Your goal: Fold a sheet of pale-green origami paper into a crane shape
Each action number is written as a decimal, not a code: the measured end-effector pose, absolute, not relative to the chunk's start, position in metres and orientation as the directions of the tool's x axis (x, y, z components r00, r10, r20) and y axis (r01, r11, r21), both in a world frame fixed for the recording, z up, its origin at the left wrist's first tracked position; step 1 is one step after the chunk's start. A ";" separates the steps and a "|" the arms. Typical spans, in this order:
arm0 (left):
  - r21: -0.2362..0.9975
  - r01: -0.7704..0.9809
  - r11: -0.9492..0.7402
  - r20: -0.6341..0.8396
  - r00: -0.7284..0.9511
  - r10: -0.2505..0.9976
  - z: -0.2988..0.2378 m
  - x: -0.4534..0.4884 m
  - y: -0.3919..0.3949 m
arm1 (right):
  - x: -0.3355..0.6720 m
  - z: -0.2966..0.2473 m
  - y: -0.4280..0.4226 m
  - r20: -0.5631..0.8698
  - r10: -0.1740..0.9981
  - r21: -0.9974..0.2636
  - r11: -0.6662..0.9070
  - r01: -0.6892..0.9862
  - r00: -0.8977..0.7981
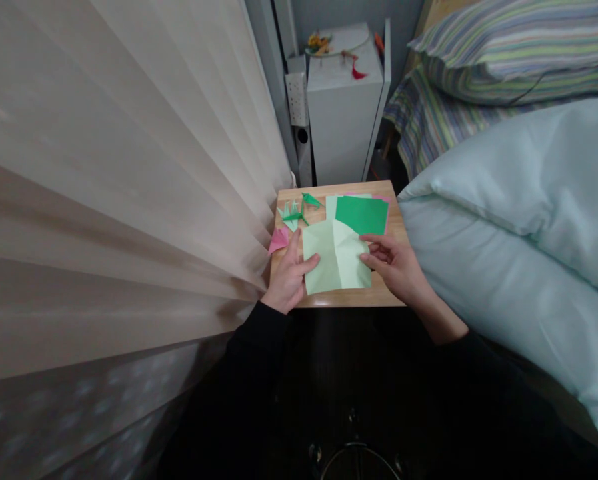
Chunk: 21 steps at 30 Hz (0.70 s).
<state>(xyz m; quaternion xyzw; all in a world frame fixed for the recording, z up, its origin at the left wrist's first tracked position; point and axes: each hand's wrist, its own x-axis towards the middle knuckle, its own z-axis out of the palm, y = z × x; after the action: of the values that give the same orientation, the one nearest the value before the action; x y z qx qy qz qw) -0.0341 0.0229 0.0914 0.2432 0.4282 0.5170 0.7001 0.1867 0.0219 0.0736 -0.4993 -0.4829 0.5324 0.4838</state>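
Simply creased pale green paper [347, 260] in the grip of both hands [289, 275] [397, 268], perhaps lightly.

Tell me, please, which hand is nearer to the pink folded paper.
The left hand: it is just beside the pink folded paper, to its lower right. The right hand is farther, at the right edge of the light green sheet.

Left hand [289, 275] and right hand [397, 265] have a creased pale green sheet [335, 260] pinched mid-frame, over a little wooden table [383, 296]. Stripy pillow [549, 37] hanging out upper right.
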 end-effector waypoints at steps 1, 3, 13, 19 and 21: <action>0.798 -0.505 0.328 -0.324 0.100 0.941 0.092 -0.033 0.022 | 0.186 0.072 0.022 -0.083 0.995 -0.996 -0.084 -0.027 -0.047; 0.833 -0.479 0.277 -0.257 0.107 0.960 0.092 -0.033 0.022 | 0.187 0.071 0.022 -0.108 0.993 -0.994 -0.109 -0.016 -0.051; 0.940 -0.282 0.193 -0.159 0.137 0.978 0.077 -0.045 0.028 | 0.196 0.063 0.029 -0.098 0.978 -0.995 -0.094 -0.034 0.182; 0.995 -0.008 0.103 -0.102 0.103 0.990 0.067 -0.045 0.030 | 0.190 0.068 0.022 -0.017 0.997 -0.975 -0.033 0.219 0.077; 0.997 0.052 0.064 -0.070 0.112 0.991 0.067 -0.043 0.029 | 0.185 0.071 0.018 0.049 0.999 -0.943 0.039 0.330 0.021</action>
<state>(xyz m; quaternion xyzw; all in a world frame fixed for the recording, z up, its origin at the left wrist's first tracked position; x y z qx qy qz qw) -0.0425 0.0293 0.0670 0.5224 0.4991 0.4416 0.5320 0.1849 0.0178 0.0713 -0.5725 -0.5803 0.3908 0.4275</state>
